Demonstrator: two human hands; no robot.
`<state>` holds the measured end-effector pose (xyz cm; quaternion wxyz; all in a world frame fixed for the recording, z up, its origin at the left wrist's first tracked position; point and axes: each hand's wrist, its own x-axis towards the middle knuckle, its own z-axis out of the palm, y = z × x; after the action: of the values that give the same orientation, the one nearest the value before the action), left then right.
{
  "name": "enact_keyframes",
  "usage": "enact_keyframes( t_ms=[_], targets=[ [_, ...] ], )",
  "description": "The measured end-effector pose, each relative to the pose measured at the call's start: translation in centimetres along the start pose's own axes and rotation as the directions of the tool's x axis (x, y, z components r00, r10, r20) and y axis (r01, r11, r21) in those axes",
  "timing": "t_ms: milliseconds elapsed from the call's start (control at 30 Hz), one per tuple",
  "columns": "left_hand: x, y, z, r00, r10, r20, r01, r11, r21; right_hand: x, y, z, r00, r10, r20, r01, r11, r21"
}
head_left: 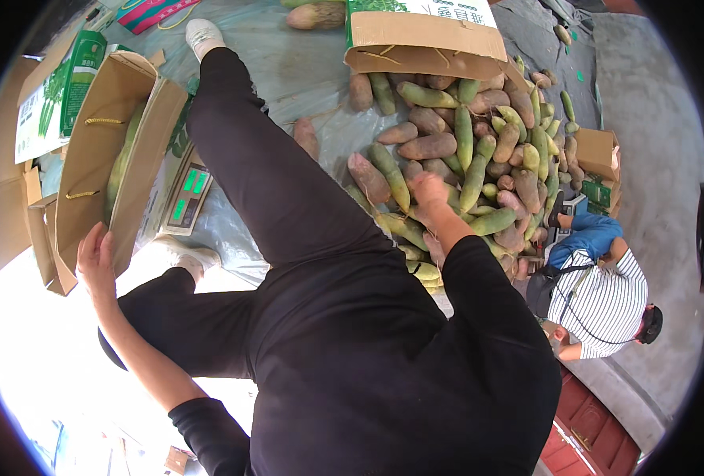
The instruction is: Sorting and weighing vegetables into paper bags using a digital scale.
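My left hand (pixel 96 258) is at the near end of a tall cardboard box (pixel 138 151), its fingers apart and touching the box's edge. Inside the box lies a long pale green radish (pixel 122 163); yellow rope handles show on the inner wall. The box stands on a scale (pixel 185 198) with a lit green display. Over on the right, my right hand (pixel 430 190) reaches down into a big heap of green and earth-brown radishes (pixel 471 151). Its fingers are bent low among them and partly hidden, so I cannot make out whether they grip one.
Another open carton (pixel 423 44) lies at the heap's far side. More flattened and green-white boxes (pixel 58 95) stand at the left. Clear plastic sheeting (pixel 288 71) covers the floor. A person in a striped shirt (pixel 598 301) crouches at the right, by a small brown box (pixel 596 153).
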<state>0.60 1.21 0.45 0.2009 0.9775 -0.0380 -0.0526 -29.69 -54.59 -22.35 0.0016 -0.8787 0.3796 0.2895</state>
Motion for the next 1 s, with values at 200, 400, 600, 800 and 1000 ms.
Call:
enact_keyframes(
  t_ms=[200,400,600,800,1000],
  targets=[
    [-0.4,-0.9,-0.3,0.997,0.036,-0.067,-0.038,0.999,-0.030,-2.2,2.5,-10.3,0.821,0.565,-0.083,-0.536,0.812,0.229],
    [0.0,1.2,0.1,0.992,-0.013,-0.129,0.001,0.996,-0.086,1.6,14.8,0.5,0.754,0.650,0.092,-0.633,0.681,0.370],
    [-1.0,1.0,-0.7,0.989,-0.045,-0.143,0.038,0.998,-0.052,2.4,12.7,1.4,0.689,0.597,0.411,-0.628,0.209,0.750],
    [-0.5,1.2,-0.6,0.991,-0.077,-0.113,0.066,0.993,-0.096,1.7,13.6,2.9,0.621,0.379,0.686,-0.552,-0.411,0.726],
    [-1.0,0.9,-1.0,0.988,-0.070,-0.136,0.065,0.997,-0.042,-2.9,5.9,0.3,0.817,-0.020,0.576,-0.543,-0.361,0.758]
  ],
)
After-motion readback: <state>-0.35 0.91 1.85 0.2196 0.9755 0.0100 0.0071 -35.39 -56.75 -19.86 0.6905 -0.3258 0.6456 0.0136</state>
